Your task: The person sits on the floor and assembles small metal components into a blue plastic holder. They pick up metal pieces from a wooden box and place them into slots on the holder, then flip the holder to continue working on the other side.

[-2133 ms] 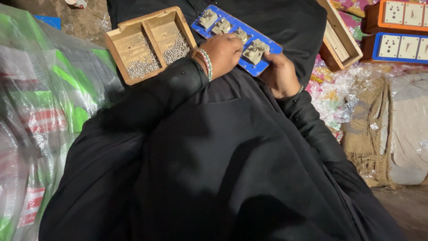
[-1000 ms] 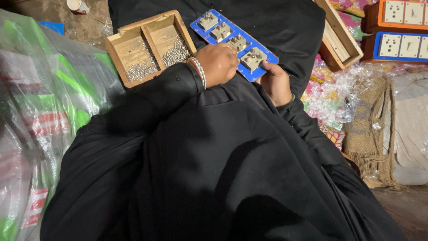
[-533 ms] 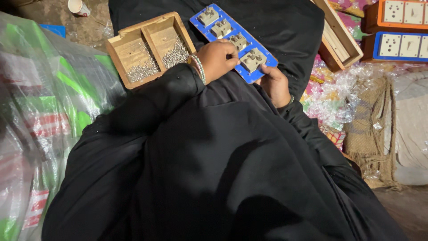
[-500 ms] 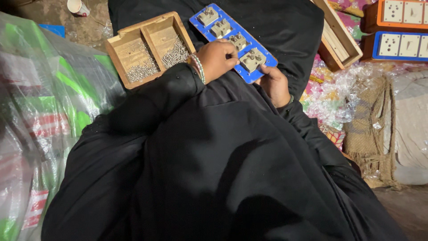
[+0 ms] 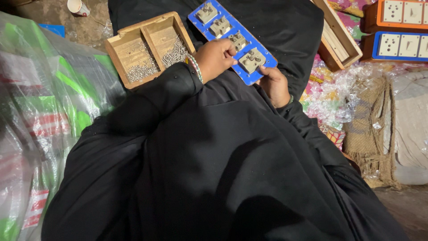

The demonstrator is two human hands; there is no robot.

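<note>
**Q:** What do the two hands hold, and how?

**A:** The right hand (image 5: 275,85) grips the near end of a long blue plastic panel (image 5: 232,42) that carries four grey switch-socket blocks. Its fingers curl under the near edge, with the thumb up beside the nearest grey block (image 5: 252,60). This props the panel on the lap, tilted, with its back side upward. The left hand (image 5: 215,58) rests on the panel, fingers bent and drawn together over the second grey block (image 5: 237,41), just beyond the nearest one. Whether the fingertips pinch anything cannot be told.

**Q:** Why does the tray sit where it does?

**A:** The two-compartment wooden tray (image 5: 149,49) lies just beside the left wrist. Small silver screws (image 5: 141,71) fill both compartments, probably so that the working fingers reach them easily.

**Q:** What lies beyond the right hand?

**A:** A second wooden tray (image 5: 339,42), and, farther out, orange and blue finished switch panels (image 5: 397,31).
</note>
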